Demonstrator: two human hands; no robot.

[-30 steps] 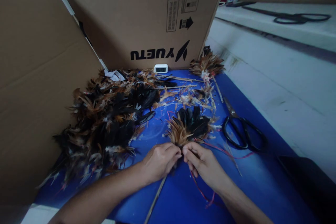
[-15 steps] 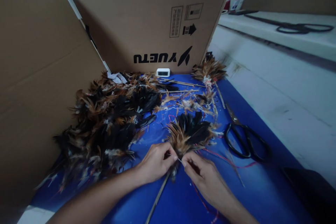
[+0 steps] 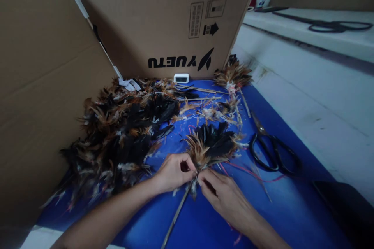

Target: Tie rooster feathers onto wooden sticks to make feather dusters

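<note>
A bundle of brown and black feathers [image 3: 214,142] lies at the end of a thin stick [image 3: 175,218] that points down toward me. My left hand [image 3: 175,171] is closed in a pinch at the base of the bundle, where feathers meet stick. From the other side my right hand [image 3: 220,190] pinches at the same spot, its fingertips almost touching the left ones. A thin pale strand shows between the fingertips; whether it is thread or a feather quill I cannot tell. Red string [image 3: 254,173] trails to the right of the bundle.
A big heap of loose feathers [image 3: 117,136] covers the left of the blue table [image 3: 146,221]. Black-handled scissors [image 3: 271,149] lie at right. Behind stand a small white digital display [image 3: 181,78], a finished-looking feather bunch [image 3: 233,74] and a cardboard box [image 3: 163,15]. Another pair of scissors [image 3: 327,25] rests on the ledge.
My right hand has moved left and slightly up, closing the gap to my left hand. The pale strand stretched between them now shows less. The feather bundle has stayed in place.
</note>
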